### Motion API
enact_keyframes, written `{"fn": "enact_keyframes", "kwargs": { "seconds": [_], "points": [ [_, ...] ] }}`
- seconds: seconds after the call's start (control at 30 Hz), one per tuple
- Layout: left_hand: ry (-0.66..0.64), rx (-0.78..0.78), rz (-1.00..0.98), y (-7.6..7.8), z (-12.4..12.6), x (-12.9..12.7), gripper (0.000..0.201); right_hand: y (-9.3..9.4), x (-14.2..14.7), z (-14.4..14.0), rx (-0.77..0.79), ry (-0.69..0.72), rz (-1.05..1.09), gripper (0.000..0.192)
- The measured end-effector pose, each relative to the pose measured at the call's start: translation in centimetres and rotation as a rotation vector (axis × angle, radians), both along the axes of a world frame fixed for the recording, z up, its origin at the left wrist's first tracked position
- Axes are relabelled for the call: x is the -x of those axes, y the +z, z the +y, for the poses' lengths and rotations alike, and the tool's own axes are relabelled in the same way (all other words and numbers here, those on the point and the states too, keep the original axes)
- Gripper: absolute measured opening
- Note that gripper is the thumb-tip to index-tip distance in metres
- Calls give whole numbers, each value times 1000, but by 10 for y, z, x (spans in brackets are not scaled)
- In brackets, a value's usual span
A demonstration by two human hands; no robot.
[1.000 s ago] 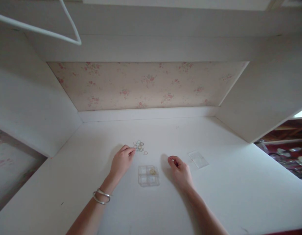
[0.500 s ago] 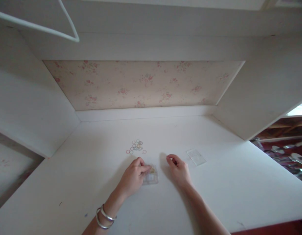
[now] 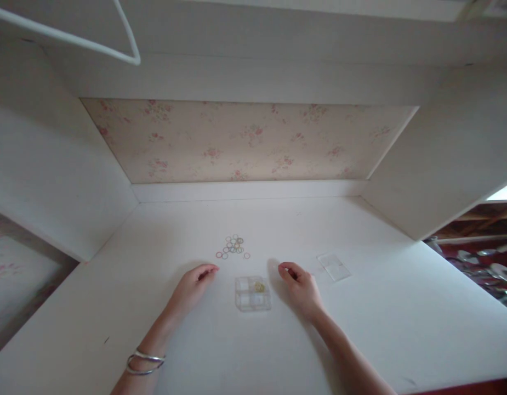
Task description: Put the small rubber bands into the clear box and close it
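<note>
On the white painted desk surface (image 3: 360, 329), two bare hands rest either side of a small clear plastic box with four square compartments (image 3: 253, 293). The left hand (image 3: 191, 286) lies palm down, fingers loosely curled and holding nothing, its fingertips pointing toward the scatter of small thin rings in pastel colours (image 3: 233, 247) just beyond it. The right hand (image 3: 301, 285) rests near the box's right side, fingers curled inward in a loose fist; whether it pinches anything cannot be told. Two plain silver metal bangles (image 3: 144, 362) circle the left wrist.

Judging from how things lie, the sorting looks only begun: one compartment, the far right one, holds a small cluster of yellowish rings (image 3: 259, 286), while the other three appear bare (the clear walls make this hard to be sure of). Well over a dozen rings, pink, green, blue and yellow, remain loose on the desk, some touching, a few stray at the edges.

Right of the right hand, well apart from the box, lies a flat clear plastic lid (image 3: 334, 266), rectangular and glossy. Behind, the desk alcove is backed with cream wallpaper printed with faded pink flowers (image 3: 249, 140), matt and soft-looking. A thin white wire hanger (image 3: 125, 49) juts in at top left.
</note>
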State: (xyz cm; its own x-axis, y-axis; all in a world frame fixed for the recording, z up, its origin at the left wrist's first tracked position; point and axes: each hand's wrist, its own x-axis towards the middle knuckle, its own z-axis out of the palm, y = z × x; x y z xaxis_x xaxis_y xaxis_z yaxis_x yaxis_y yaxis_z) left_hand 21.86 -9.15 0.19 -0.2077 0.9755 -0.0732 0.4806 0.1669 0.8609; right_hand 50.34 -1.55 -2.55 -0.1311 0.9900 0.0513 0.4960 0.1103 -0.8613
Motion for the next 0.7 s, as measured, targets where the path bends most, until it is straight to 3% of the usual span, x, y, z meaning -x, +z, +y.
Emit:
{"fn": "enact_keyframes", "kwargs": {
  "seconds": [0.17,0.37,0.5,0.7],
  "points": [
    [-65,39,-55,-1,2,0,34,20,24,18,-63,199,-41,31],
    [-41,20,-78,0,3,1,33,51,74,42,-258,489,-423,29],
    [-27,13,-84,0,2,1,32,53,101,52,-300,532,-690,34],
    [-23,3,-83,-1,1,1,32,45,119,61,-279,545,-772,36]
  ]
}}
